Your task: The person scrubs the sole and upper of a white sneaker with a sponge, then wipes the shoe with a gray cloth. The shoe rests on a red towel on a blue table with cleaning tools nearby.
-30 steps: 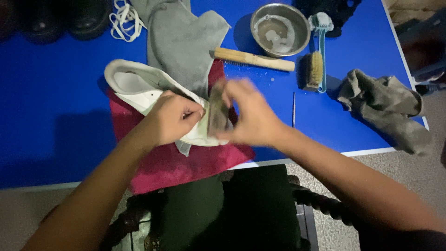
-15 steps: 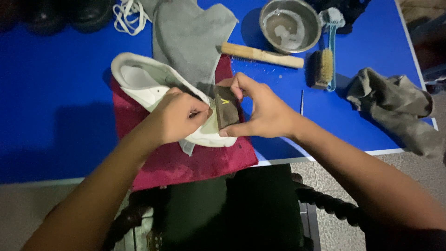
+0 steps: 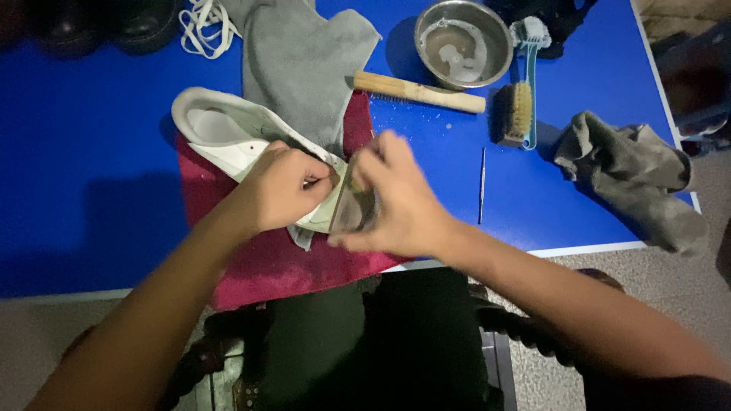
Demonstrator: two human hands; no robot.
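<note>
Now right hand, blurred, has dragged the dark rectangular block down the white leather sneaker on the red towel; left hand still grips the sneaker.

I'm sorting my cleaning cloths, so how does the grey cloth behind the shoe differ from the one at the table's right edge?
The grey cloth behind the white shoe lies spread fairly flat, and it looks lighter and cleaner. The cloth at the right edge is crumpled into a heap, and it looks darker and brownish. Both rest on the blue table, untouched by either hand.
</note>
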